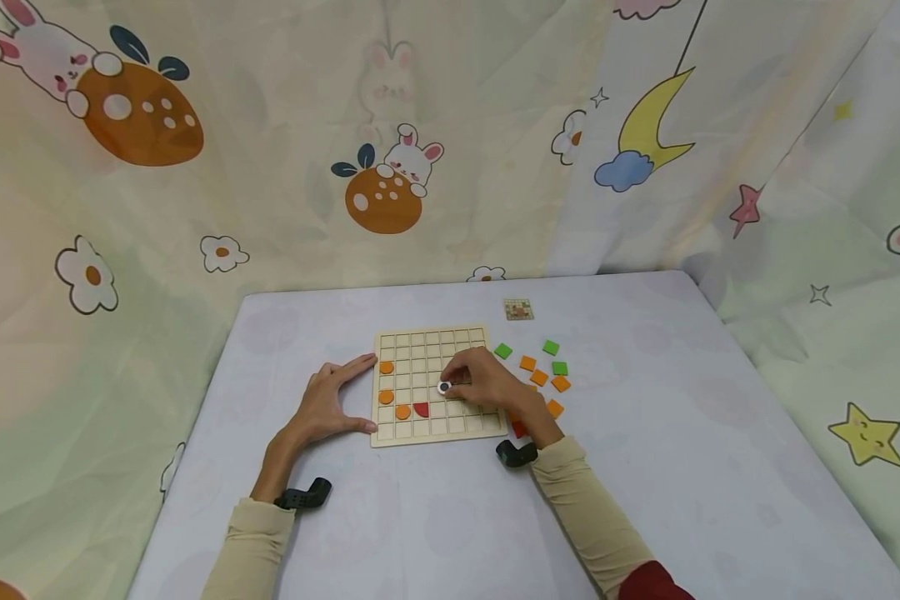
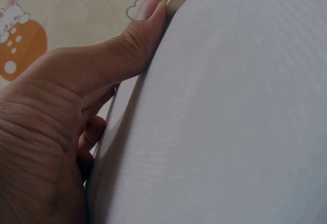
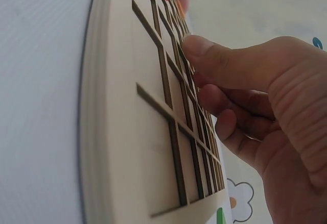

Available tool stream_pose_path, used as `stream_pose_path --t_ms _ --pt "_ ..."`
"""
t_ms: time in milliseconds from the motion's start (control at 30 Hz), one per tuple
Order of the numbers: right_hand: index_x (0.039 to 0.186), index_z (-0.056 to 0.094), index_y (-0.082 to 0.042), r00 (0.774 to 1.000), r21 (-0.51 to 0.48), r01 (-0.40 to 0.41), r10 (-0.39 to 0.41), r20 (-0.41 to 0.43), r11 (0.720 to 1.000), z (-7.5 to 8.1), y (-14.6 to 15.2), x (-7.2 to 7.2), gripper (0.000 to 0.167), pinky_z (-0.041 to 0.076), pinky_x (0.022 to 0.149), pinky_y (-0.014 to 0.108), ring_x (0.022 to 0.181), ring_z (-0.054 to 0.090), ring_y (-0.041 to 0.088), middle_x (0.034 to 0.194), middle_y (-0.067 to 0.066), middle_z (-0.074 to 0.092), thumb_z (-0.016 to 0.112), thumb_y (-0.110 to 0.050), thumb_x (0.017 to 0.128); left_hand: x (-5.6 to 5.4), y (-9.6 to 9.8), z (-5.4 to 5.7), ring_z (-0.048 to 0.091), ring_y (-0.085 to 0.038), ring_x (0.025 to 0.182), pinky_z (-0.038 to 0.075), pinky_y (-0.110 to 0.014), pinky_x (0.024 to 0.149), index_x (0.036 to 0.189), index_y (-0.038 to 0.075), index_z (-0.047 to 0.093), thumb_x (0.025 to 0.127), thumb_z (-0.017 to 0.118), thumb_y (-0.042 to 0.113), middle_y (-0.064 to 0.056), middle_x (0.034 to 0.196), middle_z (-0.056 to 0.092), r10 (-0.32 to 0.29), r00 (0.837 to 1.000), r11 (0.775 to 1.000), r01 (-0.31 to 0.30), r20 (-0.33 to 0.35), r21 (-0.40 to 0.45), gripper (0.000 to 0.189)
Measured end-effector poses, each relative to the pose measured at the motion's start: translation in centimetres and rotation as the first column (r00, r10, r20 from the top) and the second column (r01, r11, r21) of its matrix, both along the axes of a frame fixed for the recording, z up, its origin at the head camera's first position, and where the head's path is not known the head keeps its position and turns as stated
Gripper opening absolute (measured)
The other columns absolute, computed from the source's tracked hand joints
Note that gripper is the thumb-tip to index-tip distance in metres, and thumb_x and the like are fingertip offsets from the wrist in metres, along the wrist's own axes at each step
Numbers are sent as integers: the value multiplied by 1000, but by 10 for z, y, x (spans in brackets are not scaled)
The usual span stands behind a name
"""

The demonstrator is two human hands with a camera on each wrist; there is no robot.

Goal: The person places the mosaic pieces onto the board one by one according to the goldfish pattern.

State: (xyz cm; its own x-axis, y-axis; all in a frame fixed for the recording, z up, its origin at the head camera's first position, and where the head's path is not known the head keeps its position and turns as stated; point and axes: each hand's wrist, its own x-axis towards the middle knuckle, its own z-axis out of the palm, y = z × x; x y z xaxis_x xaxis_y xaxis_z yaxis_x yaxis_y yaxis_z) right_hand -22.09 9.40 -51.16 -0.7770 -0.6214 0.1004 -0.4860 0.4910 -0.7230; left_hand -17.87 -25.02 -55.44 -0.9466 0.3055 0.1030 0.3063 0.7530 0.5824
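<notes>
Beneath the right hand (image 1: 486,383), which pinches a small round black-and-white disc (image 1: 443,387), lies a square pale-wooden gridded board (image 1: 426,365); the left hand (image 1: 321,410), fingers outstretched, touches its edge.

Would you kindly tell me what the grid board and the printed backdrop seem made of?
Grid board: probably wood, perhaps plywood, matte, judging by its pale tan colour and layered-looking edge.
Printed backdrop: likely fabric, fairly dull, given its soft creases; possibly plastic sheeting.
</notes>
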Motion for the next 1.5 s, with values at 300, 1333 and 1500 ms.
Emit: stream_pose_path --t_ms 300,1333,1500 --pt "105 84 -5 999 -16 -52 52 -10 999 1 -11 0 16 60 81 23 87 71 9 101 6 81 89 -6 90 1 -1 0 47 -22 113 35 -46 95 167 30 48 60 104 60 1 172 50 5 1000 1000 -5 2 -3 124" --pt "109 85 -7 994 38 -108 107 23 993 5 -33 -4 16 58 83 26 89 67 11 105 4 79 86 -5 94 0 1 3 47 -22 113 35 -48 99 167 30 47 60 103 61 2 173 48 5 1000 1000 -5 16 3 124" --pt "111 85 -5 990 51 -143 142 22 988 5 -35 -6 18 58 82 26 89 68 10 105 6 80 85 -3 93 1 0 2 47 -22 112 35 -48 99 167 30 47 59 103 61 2 173 48 3 1000 1000 -3 19 5 125"
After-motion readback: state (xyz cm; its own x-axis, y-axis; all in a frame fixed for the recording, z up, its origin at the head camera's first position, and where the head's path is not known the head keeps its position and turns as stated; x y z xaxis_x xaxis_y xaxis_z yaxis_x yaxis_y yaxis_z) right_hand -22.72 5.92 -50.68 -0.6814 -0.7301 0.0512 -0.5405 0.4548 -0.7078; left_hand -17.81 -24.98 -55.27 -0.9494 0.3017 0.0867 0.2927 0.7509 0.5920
